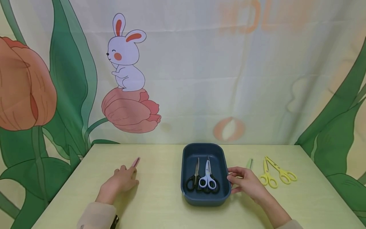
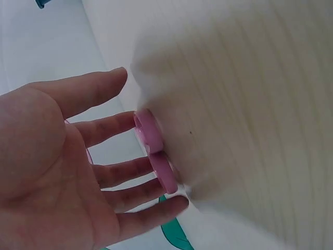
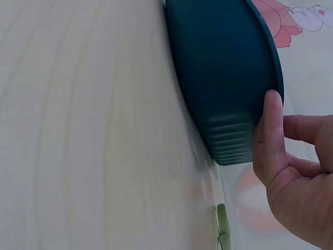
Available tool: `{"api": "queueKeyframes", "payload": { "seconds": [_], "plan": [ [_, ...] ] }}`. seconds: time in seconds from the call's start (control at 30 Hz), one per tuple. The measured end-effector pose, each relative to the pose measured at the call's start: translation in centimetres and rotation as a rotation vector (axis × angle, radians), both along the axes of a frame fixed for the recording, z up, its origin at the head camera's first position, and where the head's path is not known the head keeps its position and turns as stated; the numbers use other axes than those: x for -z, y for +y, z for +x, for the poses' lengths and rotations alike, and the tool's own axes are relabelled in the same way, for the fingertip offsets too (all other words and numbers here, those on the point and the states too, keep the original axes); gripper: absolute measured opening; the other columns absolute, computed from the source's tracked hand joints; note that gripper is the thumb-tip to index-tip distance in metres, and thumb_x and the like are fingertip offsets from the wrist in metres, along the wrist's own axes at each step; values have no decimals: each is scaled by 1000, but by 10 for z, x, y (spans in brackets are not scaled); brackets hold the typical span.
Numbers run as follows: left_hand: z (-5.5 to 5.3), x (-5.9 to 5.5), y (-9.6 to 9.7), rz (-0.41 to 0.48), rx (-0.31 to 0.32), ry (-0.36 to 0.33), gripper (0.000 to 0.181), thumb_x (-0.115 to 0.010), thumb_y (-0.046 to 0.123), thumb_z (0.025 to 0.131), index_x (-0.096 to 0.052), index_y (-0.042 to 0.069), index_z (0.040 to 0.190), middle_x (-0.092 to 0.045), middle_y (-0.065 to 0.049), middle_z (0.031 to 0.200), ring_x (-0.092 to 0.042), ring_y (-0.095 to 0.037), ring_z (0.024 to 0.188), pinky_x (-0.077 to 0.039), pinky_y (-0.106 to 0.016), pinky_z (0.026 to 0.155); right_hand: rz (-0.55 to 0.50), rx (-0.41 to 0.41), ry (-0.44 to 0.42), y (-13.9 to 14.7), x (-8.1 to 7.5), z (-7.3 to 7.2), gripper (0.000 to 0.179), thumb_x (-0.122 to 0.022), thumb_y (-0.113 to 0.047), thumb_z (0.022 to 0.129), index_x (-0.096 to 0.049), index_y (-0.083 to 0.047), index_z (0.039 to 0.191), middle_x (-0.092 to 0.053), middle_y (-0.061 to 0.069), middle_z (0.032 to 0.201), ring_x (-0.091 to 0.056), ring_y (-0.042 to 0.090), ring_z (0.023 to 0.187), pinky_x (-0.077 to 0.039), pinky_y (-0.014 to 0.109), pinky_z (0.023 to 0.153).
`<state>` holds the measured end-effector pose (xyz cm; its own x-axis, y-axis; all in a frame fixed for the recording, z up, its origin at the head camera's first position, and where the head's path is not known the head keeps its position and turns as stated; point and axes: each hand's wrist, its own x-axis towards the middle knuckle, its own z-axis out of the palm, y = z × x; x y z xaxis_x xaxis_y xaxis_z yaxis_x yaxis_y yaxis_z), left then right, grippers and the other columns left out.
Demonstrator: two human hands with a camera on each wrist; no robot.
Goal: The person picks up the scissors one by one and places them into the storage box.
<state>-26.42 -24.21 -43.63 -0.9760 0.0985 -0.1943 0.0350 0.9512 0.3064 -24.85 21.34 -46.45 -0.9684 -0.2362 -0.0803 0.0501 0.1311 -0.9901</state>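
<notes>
A pair of pink scissors (image 1: 136,162) lies on the left part of the table. My left hand (image 1: 123,179) is over its handle end; in the left wrist view, extended fingers touch the pink handle loops (image 2: 150,133), thumb held apart. Right of centre stands a dark blue bin (image 1: 204,201). Inside it lie scissors with black handles (image 1: 190,183) and lavender scissors (image 1: 208,181) on top of another black-handled pair. My right hand (image 1: 248,183) rests its fingers against the bin's right wall, and the thumb reaches the rim in the right wrist view.
Right of the bin, green scissors (image 1: 249,163) are partly hidden behind my right hand. Two pairs of yellow scissors (image 1: 270,181) lie farther right, tips close together. A printed curtain (image 1: 188,79) hangs along the table's back edge.
</notes>
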Motion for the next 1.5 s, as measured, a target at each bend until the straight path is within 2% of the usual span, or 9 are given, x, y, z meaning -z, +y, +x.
{"api": "queueKeyframes", "payload": {
  "seconds": [0.2,0.43,0.67,0.83,1.0,1.1,1.2,1.33,1.5],
  "plan": [
    [0,1,-3,18,24,36,48,-73,17,93,-56,-2,133,-48,-29,119,-47,-45,107,-49,-61,86,1,1,-1,-1,-1,1,45,-61,-4,102,-47,17,139,-57,15,103,-64,20,82,-61,38,65],
    [-1,4,-5,22,52,76,21,-71,11,94,-61,5,112,-49,-23,107,-49,-42,98,-50,-57,82,-1,-5,3,0,-1,0,45,-61,-4,102,-46,17,139,-57,15,104,-64,21,83,-62,39,66],
    [-2,5,-4,8,68,103,11,-65,9,96,-61,4,105,-49,-20,101,-49,-39,91,-49,-55,80,-4,-6,3,1,0,-1,45,-61,-5,102,-46,17,139,-56,15,103,-63,21,83,-62,39,66],
    [-2,5,-2,-10,75,126,12,-56,7,99,-61,0,108,-50,-21,98,-48,-38,87,-49,-55,79,-8,-20,9,1,0,0,47,-60,-6,103,-44,18,140,-57,14,103,-63,20,82,-62,38,65],
    [-3,6,-1,-45,97,125,13,-54,8,100,-58,-3,104,-50,-27,98,-50,-43,90,-49,-58,80,-15,-28,6,0,0,0,48,-60,-6,103,-43,19,140,-57,13,104,-64,19,81,-61,37,64],
    [-4,8,-2,-63,104,108,15,-55,9,101,-56,-4,107,-49,-31,100,-50,-46,93,-49,-60,81,-16,-34,6,0,0,0,48,-59,-6,103,-43,19,141,-58,14,104,-64,19,81,-61,37,64],
    [-4,10,-3,-53,94,92,12,-58,11,98,-55,0,103,-48,-27,99,-49,-42,92,-49,-56,79,-17,-31,5,1,0,0,47,-60,-5,103,-44,19,140,-59,15,103,-64,19,80,-61,36,65],
    [-4,10,-3,-17,86,86,13,-64,11,90,-52,8,92,-46,-17,93,-47,-35,87,-44,-49,74,-13,-23,4,2,0,-1,46,-59,-4,102,-44,18,140,-59,15,103,-63,19,80,-61,36,65],
    [-5,11,-2,6,70,78,19,-69,14,85,-52,9,92,-45,-14,92,-45,-31,86,-41,-45,73,-9,-18,0,2,-1,-1,45,-59,-4,102,-45,18,139,-58,14,102,-63,19,80,-61,36,64]
  ]
}}
